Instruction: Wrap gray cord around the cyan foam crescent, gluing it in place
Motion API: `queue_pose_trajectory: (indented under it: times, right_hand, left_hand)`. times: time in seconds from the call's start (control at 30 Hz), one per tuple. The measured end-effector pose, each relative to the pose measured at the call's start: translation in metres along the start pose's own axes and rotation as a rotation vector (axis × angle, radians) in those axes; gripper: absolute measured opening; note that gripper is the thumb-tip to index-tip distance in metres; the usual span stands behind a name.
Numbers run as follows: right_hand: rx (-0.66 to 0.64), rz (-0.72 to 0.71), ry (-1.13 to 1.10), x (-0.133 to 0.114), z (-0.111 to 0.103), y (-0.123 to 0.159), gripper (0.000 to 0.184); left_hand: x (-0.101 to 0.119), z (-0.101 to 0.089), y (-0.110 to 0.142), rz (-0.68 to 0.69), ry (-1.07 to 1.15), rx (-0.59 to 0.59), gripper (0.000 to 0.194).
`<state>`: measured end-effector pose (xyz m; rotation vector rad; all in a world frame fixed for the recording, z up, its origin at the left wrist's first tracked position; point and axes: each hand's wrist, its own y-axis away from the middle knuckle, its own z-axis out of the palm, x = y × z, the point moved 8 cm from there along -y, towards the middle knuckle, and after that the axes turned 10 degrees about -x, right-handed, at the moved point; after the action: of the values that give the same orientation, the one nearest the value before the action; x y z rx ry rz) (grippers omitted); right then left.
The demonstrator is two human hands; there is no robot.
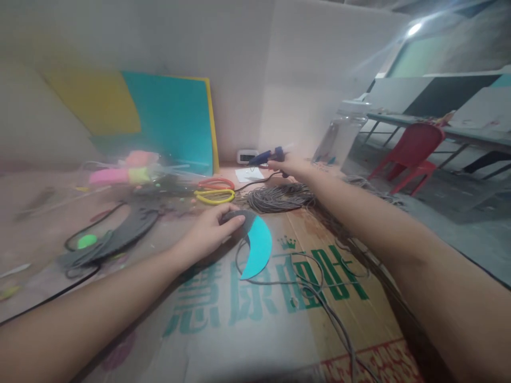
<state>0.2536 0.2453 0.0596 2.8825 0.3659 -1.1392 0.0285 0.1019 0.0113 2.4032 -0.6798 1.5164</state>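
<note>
My left hand (215, 231) pinches a crescent cutout (261, 247). Its lower part is bright turquoise, and the upper end under my thumb looks grey, seemingly covered with cord. A loose grey cord (275, 282) runs from beside the crescent across the printed cardboard (247, 335). Farther back, my right hand (293, 166) is closed around a dark blue glue gun (263, 158), its nozzle pointing left above a small white card (249, 175). Between my hands lie scissors with red and yellow handles (215, 197) and a coil of grey cord (279, 198).
Behind stand turquoise (171, 122) and yellow sheets and a small digital clock (247, 156). A clear plastic jar (339, 133) is at back right. On the left lie a grey curved piece (133, 229), a green ball (87, 241) and pink material (109, 176). A red chair (419, 143) stands beyond.
</note>
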Motion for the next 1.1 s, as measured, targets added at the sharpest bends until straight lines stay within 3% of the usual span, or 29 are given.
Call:
queue_pose_trajectory:
  times: [0.17,0.3,0.4,0.47,0.53,0.6,0.67,0.77,0.83,0.93,1.03,1.1]
  right_hand:
    - [0.034,0.089,0.095,0.016,0.009,-0.009,0.024]
    - [0.085,0.113,0.188,0.019,-0.005,-0.001,0.031]
    - [0.190,0.090,0.260,0.008,-0.023,0.023,0.035]
    - [0.304,0.003,0.279,-0.010,-0.031,0.049,0.030]
    - [0.317,-0.081,0.228,-0.028,-0.027,0.077,0.027]
    - [0.225,-0.177,0.174,-0.046,-0.010,0.103,0.028]
    - [0.050,-0.259,0.125,-0.060,0.016,0.127,0.030]
    - [-0.189,-0.233,0.107,-0.065,0.054,0.153,0.035]
    - [-0.287,-0.215,0.065,-0.065,0.073,0.162,0.029]
    - [-0.361,-0.164,-0.276,-0.065,0.089,0.166,0.017]
    - [-0.380,-0.021,-0.687,-0.061,0.100,0.168,0.021]
    - [-0.382,0.054,-0.837,-0.060,0.105,0.171,0.025]
  left_hand:
    - [-0.009,0.000,-0.002,-0.042,0.208,0.006,0.026]
    - [-0.017,0.003,-0.002,-0.076,0.512,0.025,0.025]
    - [-0.018,0.000,-0.003,-0.086,0.557,0.046,0.025]
    - [-0.019,-0.004,-0.003,-0.093,0.508,0.071,0.026]
    - [-0.018,-0.009,-0.002,-0.088,0.423,0.096,0.026]
    - [-0.016,-0.015,-0.001,-0.073,0.354,0.140,0.027]
    - [-0.014,-0.022,0.002,-0.044,0.322,0.207,0.027]
    - [-0.011,-0.031,0.006,-0.001,0.293,0.306,0.027]
    - [-0.010,-0.033,0.006,0.018,0.267,0.323,0.026]
    - [-0.008,-0.033,0.006,0.047,0.219,0.326,0.024]
    - [-0.003,-0.032,0.008,0.078,0.181,0.339,0.023]
    - [0.003,-0.031,0.009,0.094,0.170,0.344,0.021]
